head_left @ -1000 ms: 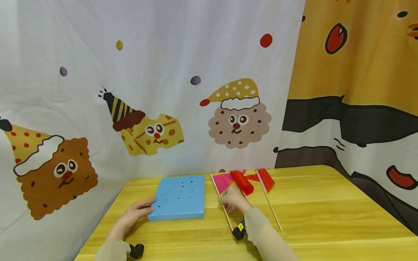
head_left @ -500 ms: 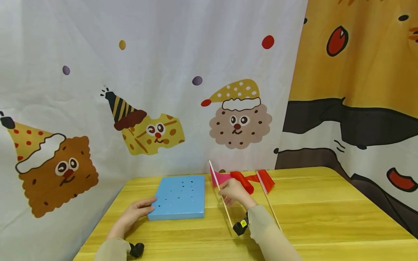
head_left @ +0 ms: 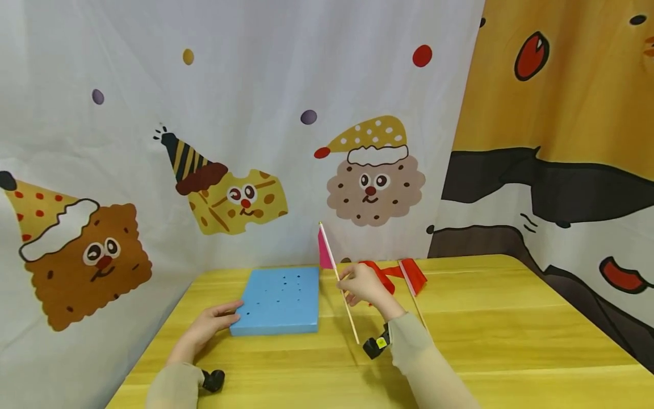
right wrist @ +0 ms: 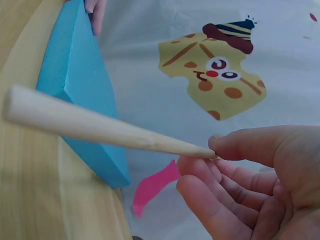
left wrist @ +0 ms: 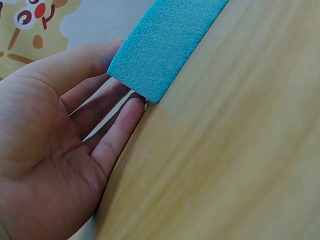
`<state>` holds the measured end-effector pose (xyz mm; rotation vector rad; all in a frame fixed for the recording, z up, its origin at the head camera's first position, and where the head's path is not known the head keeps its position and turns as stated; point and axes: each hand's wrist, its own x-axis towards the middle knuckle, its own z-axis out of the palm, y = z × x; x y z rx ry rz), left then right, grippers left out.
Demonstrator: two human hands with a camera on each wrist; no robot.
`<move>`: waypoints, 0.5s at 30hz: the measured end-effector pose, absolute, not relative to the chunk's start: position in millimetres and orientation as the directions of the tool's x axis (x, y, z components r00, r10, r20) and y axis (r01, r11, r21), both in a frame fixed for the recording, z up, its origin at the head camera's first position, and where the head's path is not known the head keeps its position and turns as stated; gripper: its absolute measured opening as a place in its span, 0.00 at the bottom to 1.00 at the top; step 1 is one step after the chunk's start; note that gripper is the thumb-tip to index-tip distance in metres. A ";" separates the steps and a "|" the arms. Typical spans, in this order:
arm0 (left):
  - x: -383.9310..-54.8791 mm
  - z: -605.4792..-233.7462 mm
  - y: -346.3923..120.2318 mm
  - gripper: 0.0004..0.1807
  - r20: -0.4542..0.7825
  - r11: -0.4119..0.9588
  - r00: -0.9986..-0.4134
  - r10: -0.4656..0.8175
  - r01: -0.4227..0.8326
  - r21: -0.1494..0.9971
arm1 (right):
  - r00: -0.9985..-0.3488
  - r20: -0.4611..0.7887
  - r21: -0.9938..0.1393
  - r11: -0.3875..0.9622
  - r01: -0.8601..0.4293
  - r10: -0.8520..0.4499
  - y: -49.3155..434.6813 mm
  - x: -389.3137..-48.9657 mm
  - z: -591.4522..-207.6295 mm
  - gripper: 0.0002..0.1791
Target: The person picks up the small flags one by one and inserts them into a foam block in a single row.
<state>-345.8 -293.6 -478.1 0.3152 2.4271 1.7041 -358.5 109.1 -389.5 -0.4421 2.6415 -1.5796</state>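
Observation:
In the head view my right hand (head_left: 363,283) pinches the wooden stick of a small pink flag (head_left: 325,251), raised at a tilt with its cloth end up. The right wrist view shows the stick (right wrist: 100,122) between thumb and fingertips, its bare end towards the camera; the pink cloth (right wrist: 156,186) shows beyond. My left hand (head_left: 206,326) touches the left edge of a flat blue foam block (head_left: 278,309) with several small holes in its top. Close up, fairly straight fingers (left wrist: 117,132) meet the block's corner (left wrist: 145,65).
Right of the pink flag, a red flag (head_left: 413,276) on a stick lies on the wooden table (head_left: 511,341). More red cloth (head_left: 380,275) lies partly behind my right hand. A curtain (head_left: 255,85) printed with cartoon biscuits and cheese hangs behind the table.
The pink flag, lying on the table a second ago, has been lifted by my right hand and tipped more upright. The left hand stays at the block.

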 end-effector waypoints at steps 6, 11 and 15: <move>-345.8 -475.1 -293.6 0.31 -0.014 0.345 -0.970 0.244 0.073 0.936 | -0.943 0.153 -0.851 0.445 -0.278 -0.297 93.6 -363.0 -375.0 0.11; -344.6 -475.3 -292.8 0.30 0.012 0.346 -0.971 0.240 0.097 0.933 | -0.921 0.189 -0.844 0.423 -0.329 -0.340 78.6 -366.2 -367.5 0.09; -342.7 -475.5 -293.8 0.31 0.005 0.333 -0.968 0.252 0.092 0.938 | -0.908 0.219 -0.834 0.414 -0.365 -0.358 67.9 -368.4 -361.9 0.08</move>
